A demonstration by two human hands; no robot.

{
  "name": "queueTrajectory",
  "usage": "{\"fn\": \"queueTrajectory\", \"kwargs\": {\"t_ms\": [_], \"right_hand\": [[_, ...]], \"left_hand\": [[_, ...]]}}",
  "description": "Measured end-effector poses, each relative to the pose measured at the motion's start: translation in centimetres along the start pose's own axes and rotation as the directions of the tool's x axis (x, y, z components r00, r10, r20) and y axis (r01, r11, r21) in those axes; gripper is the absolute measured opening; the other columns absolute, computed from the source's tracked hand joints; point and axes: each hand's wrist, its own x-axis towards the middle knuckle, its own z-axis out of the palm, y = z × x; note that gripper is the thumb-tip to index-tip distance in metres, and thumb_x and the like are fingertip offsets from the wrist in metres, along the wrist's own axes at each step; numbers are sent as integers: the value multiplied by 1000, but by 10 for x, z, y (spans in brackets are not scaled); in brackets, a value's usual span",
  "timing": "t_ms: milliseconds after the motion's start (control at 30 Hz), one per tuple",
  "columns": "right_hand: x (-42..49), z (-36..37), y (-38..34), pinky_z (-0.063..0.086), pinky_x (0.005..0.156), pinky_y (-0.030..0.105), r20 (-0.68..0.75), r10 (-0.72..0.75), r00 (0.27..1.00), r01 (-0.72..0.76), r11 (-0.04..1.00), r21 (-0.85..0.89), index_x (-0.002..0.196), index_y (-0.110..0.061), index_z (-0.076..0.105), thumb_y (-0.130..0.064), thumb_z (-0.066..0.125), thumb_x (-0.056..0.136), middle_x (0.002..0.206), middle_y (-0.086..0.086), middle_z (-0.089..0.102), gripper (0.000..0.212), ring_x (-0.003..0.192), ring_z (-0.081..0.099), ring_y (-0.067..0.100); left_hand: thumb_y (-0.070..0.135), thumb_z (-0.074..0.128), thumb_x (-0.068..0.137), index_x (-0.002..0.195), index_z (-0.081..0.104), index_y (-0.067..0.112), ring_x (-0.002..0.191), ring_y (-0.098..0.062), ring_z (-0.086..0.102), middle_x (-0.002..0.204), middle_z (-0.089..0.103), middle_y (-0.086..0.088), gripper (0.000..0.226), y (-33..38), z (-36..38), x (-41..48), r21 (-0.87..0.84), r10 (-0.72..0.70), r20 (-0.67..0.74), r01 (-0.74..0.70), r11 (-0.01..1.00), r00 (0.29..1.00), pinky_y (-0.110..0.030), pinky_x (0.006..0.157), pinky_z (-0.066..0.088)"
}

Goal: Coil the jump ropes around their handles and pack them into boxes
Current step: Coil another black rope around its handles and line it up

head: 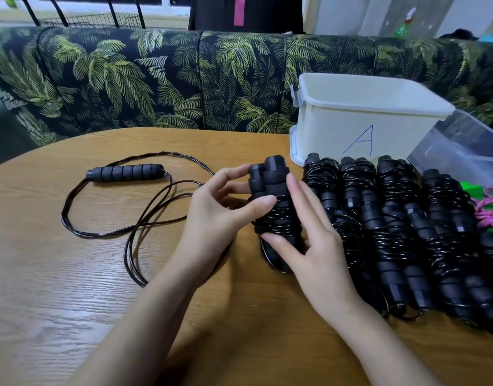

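A black jump rope bundle, two foam handles side by side with cord wound round them, stands tilted between my hands at the table's middle. My left hand grips it from the left, thumb across the coils. My right hand holds its right side and lower end, with the thumb underneath. An uncoiled black rope with one visible handle lies loose on the left. Several coiled black bundles lie in rows to the right. A white box marked "A" stands behind them.
The wooden table has a curved far edge before a palm-print sofa. A clear plastic bin sits at far right, beside a pink and green rope.
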Motion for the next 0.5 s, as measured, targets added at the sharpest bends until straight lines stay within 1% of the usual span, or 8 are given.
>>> {"fn": "queueTrajectory", "kwargs": {"t_ms": [33, 100, 133, 167, 233, 333, 400, 500], "right_hand": [[1, -3, 1, 24, 114, 12, 20, 36, 999, -37, 996, 79, 151, -39, 29, -22, 73, 85, 154, -24, 31, 81, 141, 26, -10], [3, -8, -1, 29, 119, 32, 59, 100, 993, -111, 967, 228, 148, -47, 31, -25, 72, 84, 153, -18, 40, 79, 142, 34, 1], [4, -11, -3, 31, 119, 38, 78, 127, 989, -144, 948, 284, 146, -49, 33, -25, 73, 85, 151, -16, 45, 77, 140, 40, 4], [4, -13, -6, 35, 117, 39, 97, 147, 984, -171, 930, 325, 145, -49, 34, -25, 75, 85, 147, -15, 50, 76, 137, 45, 6], [5, -17, -10, 41, 111, 30, 123, 165, 979, -199, 908, 369, 144, -44, 36, -24, 72, 81, 139, -20, 56, 75, 129, 53, 3], [5, -18, -12, 44, 98, 14, 133, 188, 973, -227, 882, 413, 143, -39, 35, -20, 67, 80, 128, -34, 59, 73, 122, 55, -5], [5, -18, -13, 43, 95, 9, 131, 199, 971, -237, 872, 429, 142, -39, 35, -18, 65, 82, 126, -37, 58, 71, 122, 54, -8], [6, -18, -15, 41, 93, 6, 134, 196, 971, -236, 860, 452, 143, -36, 33, -15, 62, 85, 124, -40, 56, 68, 121, 52, -13]], "left_hand": [[24, 88, 67, 120, 65, 21, 81, -8, 68, 91, 75, 2, 58, 1, -2, 1, -1, 2, 18, -2, 1000, 1000, -22, 74, 54], [24, 85, 71, 120, 66, 23, 87, -12, 69, 92, 74, 0, 53, 0, -4, 2, 3, 5, 47, -5, 1000, 999, -26, 80, 56], [24, 85, 73, 120, 66, 23, 88, -12, 69, 91, 73, 1, 51, 0, -4, 2, -1, 5, 53, -5, 1000, 999, -26, 81, 55], [24, 83, 74, 119, 66, 23, 85, -11, 68, 88, 72, 3, 49, 1, -4, 1, -5, 6, 56, -6, 1000, 998, -26, 80, 54], [25, 82, 76, 117, 65, 26, 80, -9, 64, 88, 70, 7, 44, 1, -4, 1, -11, 6, 62, -5, 1000, 998, -30, 80, 52], [26, 76, 79, 120, 64, 29, 86, -15, 65, 110, 71, 3, 43, 1, -5, 1, -17, 3, 93, -1, 1000, 996, -35, 86, 53], [23, 75, 82, 125, 62, 25, 97, -16, 69, 116, 71, 0, 45, 3, -7, 1, -44, -14, 129, 20, 999, 992, -29, 88, 55], [20, 70, 81, 127, 60, 21, 96, -10, 70, 102, 75, -3, 47, 7, -8, 2, -108, -40, 168, 59, 992, 985, -16, 80, 51]]}}
